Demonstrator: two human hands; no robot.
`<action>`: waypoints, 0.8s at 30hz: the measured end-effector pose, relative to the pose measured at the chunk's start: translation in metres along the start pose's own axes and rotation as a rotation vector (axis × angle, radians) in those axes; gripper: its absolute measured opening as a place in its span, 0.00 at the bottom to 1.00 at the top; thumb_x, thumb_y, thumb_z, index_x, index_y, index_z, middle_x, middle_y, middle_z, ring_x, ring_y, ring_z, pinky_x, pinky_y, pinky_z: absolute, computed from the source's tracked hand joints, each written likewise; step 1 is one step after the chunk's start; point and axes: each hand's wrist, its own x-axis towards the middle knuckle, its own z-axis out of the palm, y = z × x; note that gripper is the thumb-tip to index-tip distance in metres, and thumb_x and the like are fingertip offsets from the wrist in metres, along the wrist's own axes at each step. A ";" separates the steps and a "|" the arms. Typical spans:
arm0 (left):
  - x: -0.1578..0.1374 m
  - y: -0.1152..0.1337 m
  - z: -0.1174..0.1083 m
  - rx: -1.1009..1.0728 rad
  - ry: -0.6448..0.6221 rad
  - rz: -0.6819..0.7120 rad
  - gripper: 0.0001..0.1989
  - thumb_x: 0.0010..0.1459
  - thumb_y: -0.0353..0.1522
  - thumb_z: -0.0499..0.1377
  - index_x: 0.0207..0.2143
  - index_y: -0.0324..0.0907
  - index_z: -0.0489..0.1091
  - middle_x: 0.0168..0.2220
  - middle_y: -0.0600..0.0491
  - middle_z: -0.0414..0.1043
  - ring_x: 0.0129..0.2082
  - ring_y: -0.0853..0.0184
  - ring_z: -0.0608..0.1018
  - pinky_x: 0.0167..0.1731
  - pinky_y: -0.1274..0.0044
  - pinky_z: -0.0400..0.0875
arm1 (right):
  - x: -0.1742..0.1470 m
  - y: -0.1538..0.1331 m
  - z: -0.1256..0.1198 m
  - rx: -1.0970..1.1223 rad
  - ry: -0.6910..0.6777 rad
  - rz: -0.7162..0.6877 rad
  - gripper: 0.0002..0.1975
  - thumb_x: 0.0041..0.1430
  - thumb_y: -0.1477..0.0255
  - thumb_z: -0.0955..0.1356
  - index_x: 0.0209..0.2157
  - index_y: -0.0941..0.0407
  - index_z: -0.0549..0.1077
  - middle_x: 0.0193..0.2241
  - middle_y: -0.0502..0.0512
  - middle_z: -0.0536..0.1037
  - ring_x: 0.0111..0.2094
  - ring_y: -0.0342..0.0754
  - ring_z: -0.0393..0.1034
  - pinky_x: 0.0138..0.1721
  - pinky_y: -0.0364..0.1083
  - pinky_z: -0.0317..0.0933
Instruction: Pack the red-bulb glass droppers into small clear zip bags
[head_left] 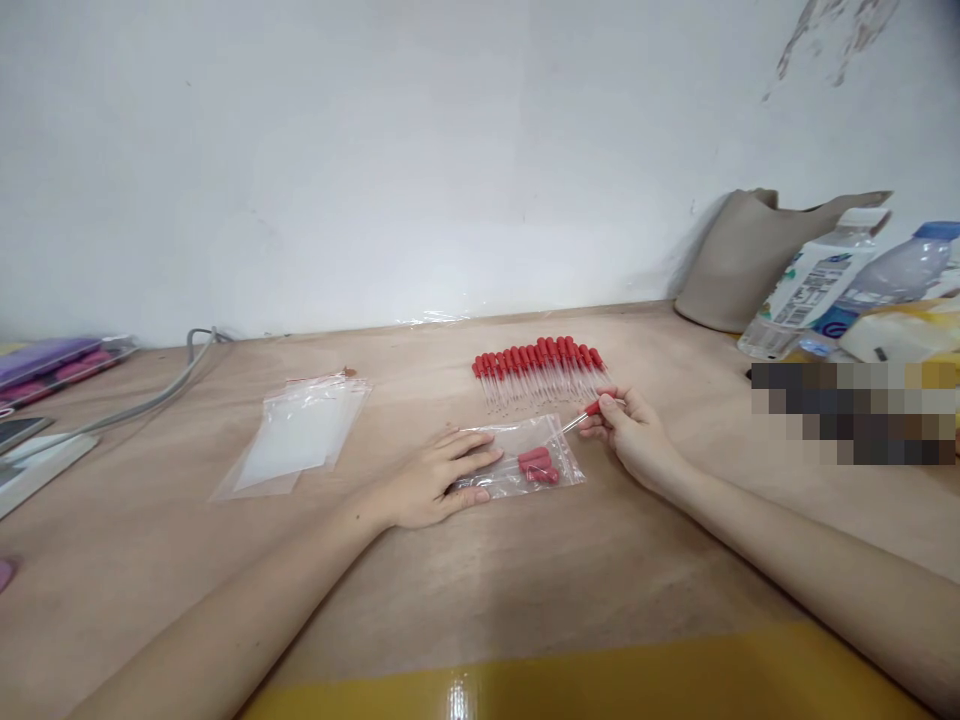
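My left hand lies with its fingers spread flat over the left part of a clear zip bag, pressing it to the table. Inside the bag are several droppers with red rubber bulbs; my fingers partly cover their clear tubes. Between the thumb and fingers of my right hand is another dropper, pinched by its red bulb. Its thin tube points down and left at the bag's right edge; I cannot tell whether the tip is inside. Just behind the bag, a row of similar droppers lies side by side, bulbs away from me.
A stack of flat clear bags lies to the left. A grey cable, a phone and purple packs are at the far left. Bottles and a grey-brown container stand right, near the wall.
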 end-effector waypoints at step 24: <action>0.000 0.003 0.000 -0.012 0.020 -0.031 0.28 0.62 0.44 0.49 0.61 0.47 0.47 0.61 0.49 0.51 0.60 0.59 0.56 0.59 0.63 0.49 | 0.009 -0.009 -0.010 -0.686 -0.420 -0.155 0.12 0.43 0.64 0.70 0.29 0.57 0.75 0.23 0.49 0.71 0.21 0.40 0.59 0.24 0.42 0.55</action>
